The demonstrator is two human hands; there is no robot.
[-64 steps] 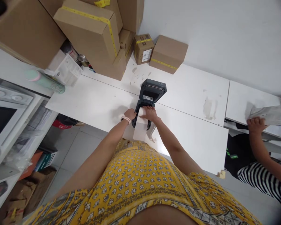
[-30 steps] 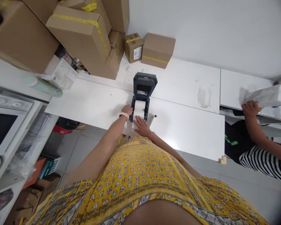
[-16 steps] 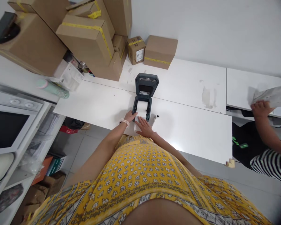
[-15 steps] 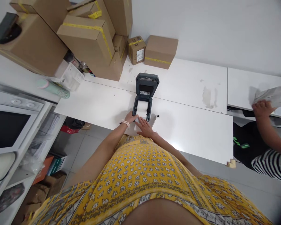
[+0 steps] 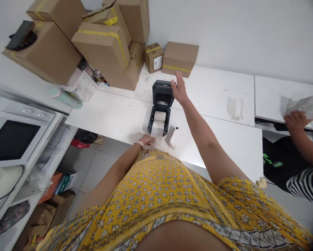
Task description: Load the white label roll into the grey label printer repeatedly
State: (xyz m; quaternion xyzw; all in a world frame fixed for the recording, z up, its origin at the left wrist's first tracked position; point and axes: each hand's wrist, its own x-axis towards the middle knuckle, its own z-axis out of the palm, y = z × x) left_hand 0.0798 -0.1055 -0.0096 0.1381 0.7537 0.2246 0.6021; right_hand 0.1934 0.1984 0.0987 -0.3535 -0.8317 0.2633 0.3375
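Pink-banded L hand (image 5: 146, 139) at 7 o'clock of dk grey printer (image 5: 160, 107), fingers at left edge of paper strip (image 5: 157, 131); pinch or light touch, can't tell. R hand (image 5: 179, 87) well apart from L, approx. 2 o'clock: fingers outstretched at edge of raised lid (image 5: 162, 92). Printer on white counter (image 5: 114, 108), paper roll (image 5: 160, 115) inside, strip out to 6 o'clock. Curled strip (image 5: 171, 137) on counter, 5 o'clock. Cartons (image 5: 181, 57) 10 to 1 o'clock. Green bottle (image 5: 65, 98) 9 o'clock. Co-worker's hand (image 5: 297, 120) at pkg (image 5: 309, 106), 3 o'clock.

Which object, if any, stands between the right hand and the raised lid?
Nothing visible: the right hand overlaps the upper right corner of the raised lid in this view, though contact is not certain.
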